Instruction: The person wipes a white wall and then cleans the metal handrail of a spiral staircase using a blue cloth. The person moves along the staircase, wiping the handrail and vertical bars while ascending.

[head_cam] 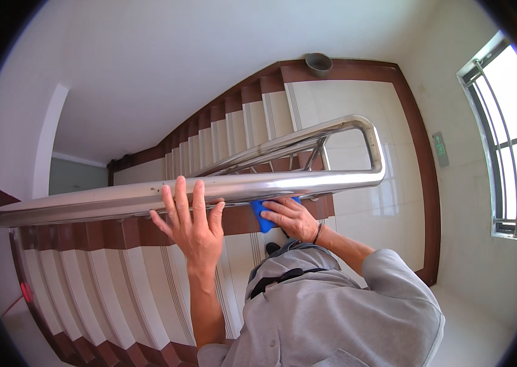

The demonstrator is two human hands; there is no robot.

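Observation:
A polished metal stair handrail (258, 184) runs across the view and bends back in a loop at its right end. My left hand (194, 225) rests against its near side, fingers spread, with the fingertips on the metal. To the right, just below the same rail, my right hand (291, 219) holds a blue cloth (263, 220), which touches the underside of the rail or sits close under it. Part of the cloth is hidden beneath the fingers and the rail. Small dark spots mark the rail's top left of my left hand.
White steps with brown risers (148, 270) lie below on the near side. Another flight (235, 133) descends beyond the rail. A grey bucket (318, 64) stands at the far edge of the tiled landing (378, 192). A barred window (515, 142) is at right.

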